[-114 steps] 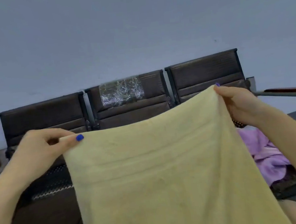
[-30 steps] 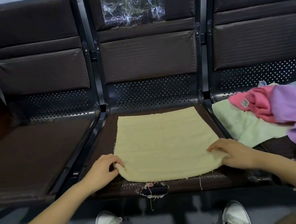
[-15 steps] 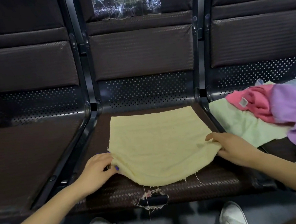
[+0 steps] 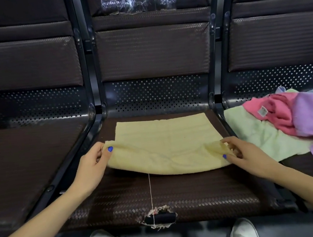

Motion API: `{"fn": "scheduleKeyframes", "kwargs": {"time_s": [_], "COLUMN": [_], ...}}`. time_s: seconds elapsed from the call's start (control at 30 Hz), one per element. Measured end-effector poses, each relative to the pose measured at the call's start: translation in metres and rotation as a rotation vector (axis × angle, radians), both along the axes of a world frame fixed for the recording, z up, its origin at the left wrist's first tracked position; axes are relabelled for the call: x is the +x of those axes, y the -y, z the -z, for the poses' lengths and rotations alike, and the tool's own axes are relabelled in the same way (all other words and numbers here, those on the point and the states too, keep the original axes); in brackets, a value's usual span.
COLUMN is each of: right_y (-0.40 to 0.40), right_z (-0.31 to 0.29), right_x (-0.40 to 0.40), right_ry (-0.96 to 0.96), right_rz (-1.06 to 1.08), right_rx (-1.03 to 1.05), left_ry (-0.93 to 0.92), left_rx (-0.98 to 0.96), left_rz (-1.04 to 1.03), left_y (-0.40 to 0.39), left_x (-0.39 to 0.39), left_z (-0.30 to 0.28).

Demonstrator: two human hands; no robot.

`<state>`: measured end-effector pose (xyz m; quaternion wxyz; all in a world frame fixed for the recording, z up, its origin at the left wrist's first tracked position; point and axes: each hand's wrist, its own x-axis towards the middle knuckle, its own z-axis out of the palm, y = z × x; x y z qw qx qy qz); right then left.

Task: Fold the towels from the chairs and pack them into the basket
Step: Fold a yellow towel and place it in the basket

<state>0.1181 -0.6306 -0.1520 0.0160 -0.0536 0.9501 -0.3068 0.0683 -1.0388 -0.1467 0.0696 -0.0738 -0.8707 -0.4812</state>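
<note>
Yellow towel (image 4: 163, 142) lies on the middle chair seat (image 4: 178, 192), its near edge lifted: the left hand (image 4: 92, 166) pinches the near-left corner, the right hand (image 4: 245, 155) the near-right. The fold is in hand; next, both corners likely go onto the far edge. Beyond, unfolded towels (image 4: 278, 125) wait on the right chair. No basket shows.

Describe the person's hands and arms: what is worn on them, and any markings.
Both forearms are bare, with no sleeves, watch or bracelet in view. The left hand has bright blue nail polish on the thumbnail; the right hand shows the same blue polish on its thumbnail. No rings or gloves are visible on either hand. Other nails are turned away from the camera.
</note>
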Motion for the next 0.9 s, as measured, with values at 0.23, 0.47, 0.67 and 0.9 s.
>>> {"fn": "scheduleKeyframes", "kwargs": {"time_s": [0.23, 0.47, 0.67, 0.9], "right_y": [0.003, 0.013, 0.003, -0.002], "right_z": [0.009, 0.004, -0.01, -0.01], "right_x": [-0.006, -0.022, -0.027, -0.02], "right_ry": [0.227, 0.32, 0.48, 0.388], "right_rz": [0.214, 0.437, 0.303, 0.188], "right_rx": [-0.336, -0.624, -0.563, -0.585], "left_ry": [0.051, 0.09, 0.065, 0.079], "left_rx": [-0.007, -0.009, 0.012, 0.019], "left_rz": [0.043, 0.024, 0.017, 0.042], "left_y": [0.003, 0.006, 0.006, 0.013], "left_x": [0.003, 0.002, 0.007, 0.01], "left_z": [0.004, 0.011, 0.006, 0.008]}}
